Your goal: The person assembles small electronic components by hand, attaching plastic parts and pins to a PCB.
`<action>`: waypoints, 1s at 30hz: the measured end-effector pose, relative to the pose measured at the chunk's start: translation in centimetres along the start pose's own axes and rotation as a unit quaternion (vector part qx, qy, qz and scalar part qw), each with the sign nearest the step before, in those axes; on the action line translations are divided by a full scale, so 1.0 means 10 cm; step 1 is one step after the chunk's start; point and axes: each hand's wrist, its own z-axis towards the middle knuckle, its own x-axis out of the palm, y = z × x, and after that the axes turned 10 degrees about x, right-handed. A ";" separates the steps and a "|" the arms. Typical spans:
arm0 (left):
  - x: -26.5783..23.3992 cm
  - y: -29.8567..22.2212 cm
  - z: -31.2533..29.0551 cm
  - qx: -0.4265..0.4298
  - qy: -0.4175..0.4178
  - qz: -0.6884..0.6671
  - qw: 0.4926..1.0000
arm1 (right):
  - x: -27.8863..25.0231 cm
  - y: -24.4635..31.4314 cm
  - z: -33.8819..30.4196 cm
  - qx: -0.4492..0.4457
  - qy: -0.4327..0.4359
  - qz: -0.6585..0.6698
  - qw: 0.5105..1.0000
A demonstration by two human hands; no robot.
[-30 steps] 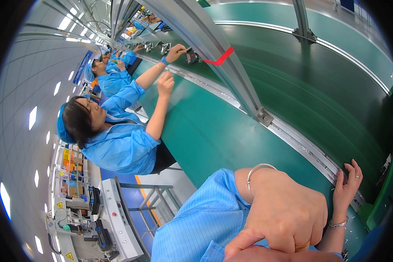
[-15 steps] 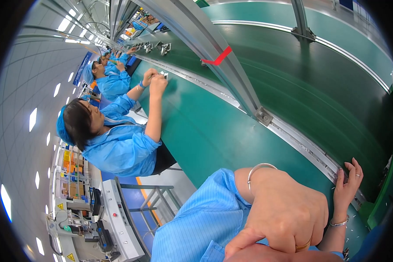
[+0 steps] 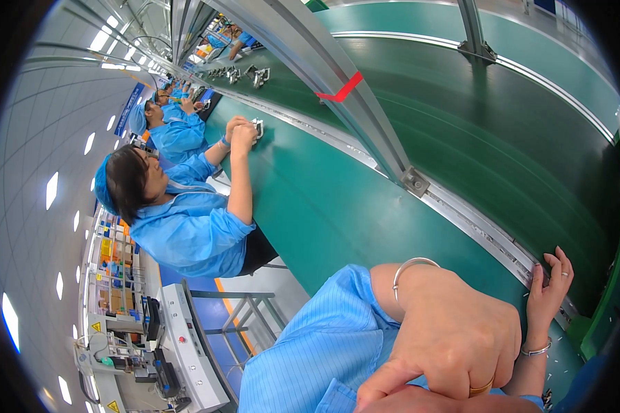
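Note:
My left hand [image 3: 458, 334], with a silver bangle and a ring, is raised close at the lower middle. Its fingers are curled inward, and the fingertips are hidden behind the hand, so whatever they may grip cannot be seen. Below it a blurred patch of skin shows at the lower edge. A blue striped sleeve [image 3: 310, 337] covers the left arm. Farther right, my right hand [image 3: 550, 282] rests at the metal rail [image 3: 461, 220] beside the dark green conveyor belt [image 3: 503, 151]. Its fingers are stretched and apart, with nothing in them.
Left of the rail runs a green worktop [image 3: 310, 206]. A slanted metal post [image 3: 337, 89] with red tape rises from the rail. A co-worker [image 3: 186, 220] in blue handles a small metal part [image 3: 257, 129]; several metal parts [image 3: 258, 76] lie on the far belt. Machines [image 3: 186, 351] stand lower left.
The nearest co-worker's hands have shifted, and more of the metal part shows in them. The co-worker's head has moved slightly. My own two hands have barely moved.

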 end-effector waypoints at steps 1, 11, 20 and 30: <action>0.00 0.00 0.00 0.000 0.000 0.000 1.000 | 0.00 0.00 0.00 0.000 0.000 0.000 1.000; -0.01 0.02 -0.02 0.000 -0.003 -0.005 1.000 | 0.00 -0.01 0.01 -0.004 -0.001 -0.001 1.000; -0.02 0.00 -0.01 0.004 0.002 0.002 1.000 | 0.01 -0.01 0.00 -0.011 -0.004 -0.006 1.000; 0.01 0.00 0.00 -0.001 -0.013 -0.005 1.000 | 0.00 0.00 0.01 0.000 0.001 0.000 1.000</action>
